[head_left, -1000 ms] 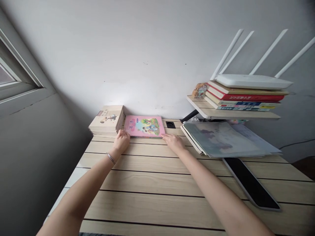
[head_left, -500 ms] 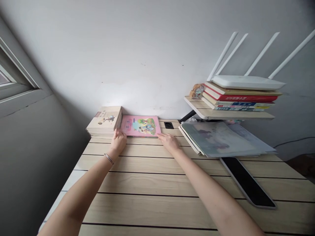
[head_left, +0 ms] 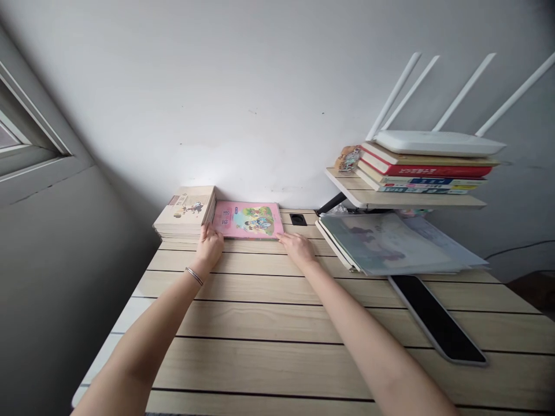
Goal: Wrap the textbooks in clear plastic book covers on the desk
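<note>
A pink book [head_left: 249,221] with a cartoon picture on its cover lies flat on the wooden table [head_left: 260,318] against the wall. At its near left corner, my left hand [head_left: 210,245] is closed, thumb and fingers on the corner. My right hand [head_left: 297,247] grips the near right corner, fingertips pressed to the edge. Left of the pink book, and right beside it, stands a stack of beige books [head_left: 184,211] with a small figure drawn on the top cover. My left fingers are close to that stack's right side.
A raised shelf [head_left: 416,202] at the right bears stacked books [head_left: 427,172] under a white router [head_left: 437,143] with antennas. Beneath it lie clear folders [head_left: 381,242], with a phone [head_left: 437,320] in front. A black socket [head_left: 298,219] is set into the table near the wall.
Nearly nothing differs. Both hands keep the same places at the pink book's corners; the whole view shifts very slightly.
</note>
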A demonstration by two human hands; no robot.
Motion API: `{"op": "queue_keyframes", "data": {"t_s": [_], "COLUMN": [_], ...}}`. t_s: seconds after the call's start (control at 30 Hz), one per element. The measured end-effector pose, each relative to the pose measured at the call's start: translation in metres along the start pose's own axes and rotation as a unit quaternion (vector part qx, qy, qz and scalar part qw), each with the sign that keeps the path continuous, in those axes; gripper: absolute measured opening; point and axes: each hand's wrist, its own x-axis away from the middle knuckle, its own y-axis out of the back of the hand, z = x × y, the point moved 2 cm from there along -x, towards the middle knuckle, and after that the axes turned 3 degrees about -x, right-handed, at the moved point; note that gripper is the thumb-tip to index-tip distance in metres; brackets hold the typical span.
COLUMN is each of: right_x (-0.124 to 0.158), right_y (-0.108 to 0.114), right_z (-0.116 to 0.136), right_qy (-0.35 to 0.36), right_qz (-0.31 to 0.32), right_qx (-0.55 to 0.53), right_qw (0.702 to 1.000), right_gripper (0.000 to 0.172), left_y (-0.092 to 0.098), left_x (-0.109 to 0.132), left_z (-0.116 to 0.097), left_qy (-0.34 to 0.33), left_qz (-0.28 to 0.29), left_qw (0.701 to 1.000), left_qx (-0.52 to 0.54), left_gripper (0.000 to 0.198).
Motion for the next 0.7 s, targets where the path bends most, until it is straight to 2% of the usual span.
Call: {"op": "queue_keyframes", "data": {"t_s": [0.23,0.4,0.53,0.7], "right_x": [0.005,0.008,0.008,0.008], "right_y": [0.000,0.001,0.000,0.000], "right_z": [-0.001,-0.001,-0.002,-0.003], "right_qy": [-0.006,-0.010,-0.022,-0.019], "right_qz": [-0.030,-0.055,-0.072,-0.089], "right_qx": [-0.042,-0.064,-0.064,-0.053], "right_qw": [0.999,0.996,0.995,0.994], "right_gripper": [0.032,0.031,0.028,0.027], "left_y": [0.004,0.007,0.002,-0.004], "left_x": [0.004,0.010,0.011,0.011], "left_z": [-0.002,-0.015,-0.021,-0.017], "left_qy": [0.011,-0.004,-0.020,-0.020], "left_qz": [0.002,0.013,0.037,0.059], "left_qw": [1.000,0.999,0.998,0.997], "left_qx": [0.009,0.029,0.041,0.045], "left_gripper": [0.043,0.047,0.047,0.048]}}
